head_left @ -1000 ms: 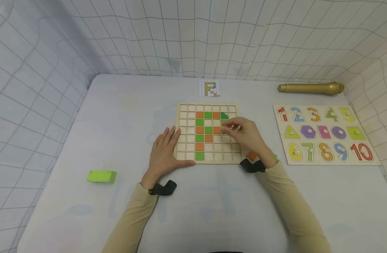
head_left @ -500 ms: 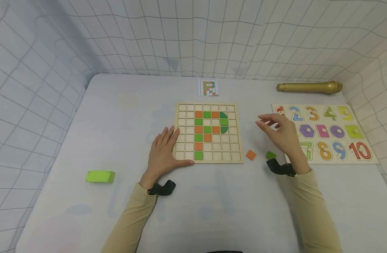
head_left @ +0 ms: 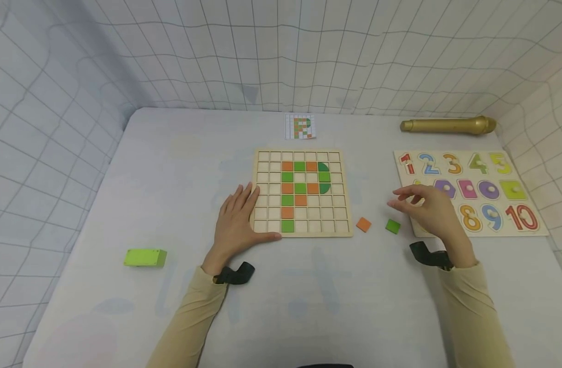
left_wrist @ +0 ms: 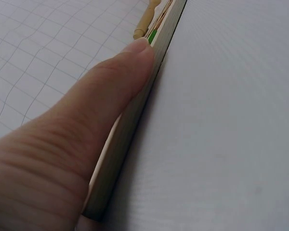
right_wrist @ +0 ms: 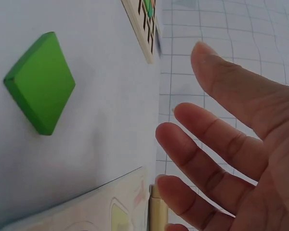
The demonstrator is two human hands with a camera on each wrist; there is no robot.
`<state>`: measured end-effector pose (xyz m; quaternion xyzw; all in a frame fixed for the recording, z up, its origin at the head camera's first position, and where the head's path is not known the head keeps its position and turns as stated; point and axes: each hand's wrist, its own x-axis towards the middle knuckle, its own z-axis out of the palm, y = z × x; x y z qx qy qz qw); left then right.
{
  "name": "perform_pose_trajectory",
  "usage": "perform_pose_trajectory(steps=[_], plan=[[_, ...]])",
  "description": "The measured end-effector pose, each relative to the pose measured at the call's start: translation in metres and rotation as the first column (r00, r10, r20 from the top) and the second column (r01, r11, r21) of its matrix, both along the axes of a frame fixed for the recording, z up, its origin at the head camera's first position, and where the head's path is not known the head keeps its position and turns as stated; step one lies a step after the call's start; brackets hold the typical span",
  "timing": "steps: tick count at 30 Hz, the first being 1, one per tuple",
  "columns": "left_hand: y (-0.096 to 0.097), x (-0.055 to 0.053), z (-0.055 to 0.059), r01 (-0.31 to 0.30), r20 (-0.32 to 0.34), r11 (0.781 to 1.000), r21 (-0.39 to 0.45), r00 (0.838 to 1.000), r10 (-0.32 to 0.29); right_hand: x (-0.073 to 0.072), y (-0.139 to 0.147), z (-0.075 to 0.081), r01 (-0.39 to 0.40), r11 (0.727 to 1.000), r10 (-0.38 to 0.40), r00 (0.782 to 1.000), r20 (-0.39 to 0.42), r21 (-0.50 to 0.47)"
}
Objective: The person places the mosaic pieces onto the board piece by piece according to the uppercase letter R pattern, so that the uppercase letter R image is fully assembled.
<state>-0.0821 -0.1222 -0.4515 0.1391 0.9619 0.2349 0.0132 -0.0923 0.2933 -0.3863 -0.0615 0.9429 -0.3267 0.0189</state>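
Note:
My left hand (head_left: 237,220) lies with fingers spread at the near left corner of a wooden grid board (head_left: 327,229); its thumb (left_wrist: 130,62) runs along the near edge. Orange and green square tiles plus two dark green quarter-round tiles (head_left: 324,188) sit in the board's cells, forming a P-like figure. To the right of the board, an orange square tile (head_left: 364,224) and a green square tile (head_left: 393,226) lie loose on the table. My right hand (head_left: 430,209) hovers above and right of the green tile, fingers loosely bent, with nothing between thumb and fingertips (right_wrist: 171,137).
A small printed pattern card (head_left: 300,127) lies behind the board. On the right are a number-and-shape peg puzzle (head_left: 483,174), partly under my right hand, and a gold microphone (head_left: 448,125). A lime green block (head_left: 145,257) sits at the left.
My right hand has left the board and moved right, over the puzzle's left edge. The lower quarter-round tile now shows uncovered in its cell. My left hand stays put.

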Motion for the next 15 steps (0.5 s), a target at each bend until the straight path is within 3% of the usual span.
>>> perform_pose_trajectory(steps=[10,15], plan=[[-0.0002,-0.0001,-0.0006,0.003,-0.006,1.000,0.003,1.000,-0.003,0.0067,0.0033,-0.0061,-0.053,0.995,0.038,0.986,0.160,0.089],[-0.0004,-0.0004,-0.0016,0.006,-0.015,1.000,-0.006,1.000,-0.006,0.0087,0.0043,-0.0080,-0.092,0.989,0.070,0.979,0.189,0.114]])
